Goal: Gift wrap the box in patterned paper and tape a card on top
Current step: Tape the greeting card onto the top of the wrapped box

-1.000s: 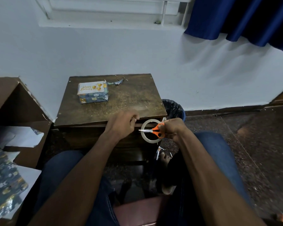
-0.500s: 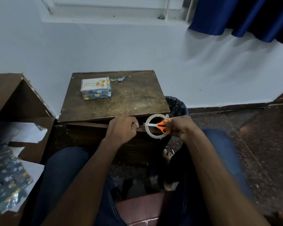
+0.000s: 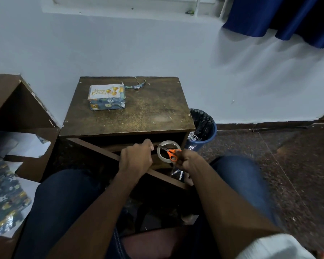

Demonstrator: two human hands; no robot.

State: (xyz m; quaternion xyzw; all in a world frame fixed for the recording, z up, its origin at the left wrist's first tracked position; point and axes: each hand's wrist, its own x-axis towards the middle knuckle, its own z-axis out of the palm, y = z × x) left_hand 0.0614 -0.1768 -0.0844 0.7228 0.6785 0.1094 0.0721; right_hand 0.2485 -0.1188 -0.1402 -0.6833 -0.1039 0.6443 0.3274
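The box, wrapped in blue animal-patterned paper, stands at the back left of the small wooden table. A white "Happy Birthday" card lies on top of it. My left hand is below the table's front edge, its fingers curled over the top edge of the wooden front panel, which stands out from the compartment. My right hand grips the orange-handled scissors together with a clear tape roll, just right of my left hand.
A strip of patterned paper lies at the table's back edge. A blue bin with a black liner stands right of the table. Wrapping paper sheets lie on the brown shelf at my left. My knees are below.
The front panel has come out from the table toward me with my left hand on it, opening the compartment. My right hand stays beside it with the scissors and tape.
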